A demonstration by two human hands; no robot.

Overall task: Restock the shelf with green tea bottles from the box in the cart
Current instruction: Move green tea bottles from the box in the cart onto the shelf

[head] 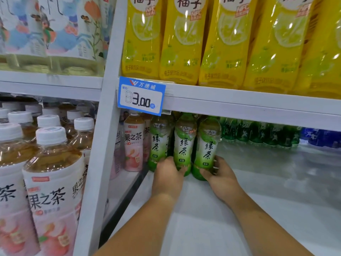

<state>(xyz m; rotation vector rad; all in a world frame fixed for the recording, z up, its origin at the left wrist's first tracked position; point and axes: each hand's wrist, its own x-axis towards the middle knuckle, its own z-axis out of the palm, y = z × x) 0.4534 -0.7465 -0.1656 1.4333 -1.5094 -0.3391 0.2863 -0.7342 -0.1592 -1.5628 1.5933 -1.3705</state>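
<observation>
The left hand [168,175] grasps the base of the middle green tea bottle [184,145], thumb lying across the front of it and fingers curled in behind, into the gap beside the left green tea bottle [158,143]. The right hand [220,174] grasps the right green tea bottle [206,147] low down, thumb on the front near the bottom and fingers wrapped round its right side. Both forearms reach in from the lower edge of the view.

The three bottles stand upright in a close row on the white shelf [267,191], near its left end, labels facing out; their caps are hidden under the shelf edge above. Just left of the row stands a peach fruit tea bottle [133,143], upright. Well behind and to the right, at the back of the same shelf, sit dark green bottles [258,132] and, past them, blue bottles [321,137].

A blue and white price tag [141,96] reading 3.00 hangs from the front rail of the shelf above, over the peach bottle. On that upper shelf stands a row of yellow drink bottles [182,39]. A white upright post [97,145] divides this bay from the one on the left, where white-capped peach tea bottles [51,182] fill the lower level and floral-label bottles [55,30] the upper
</observation>
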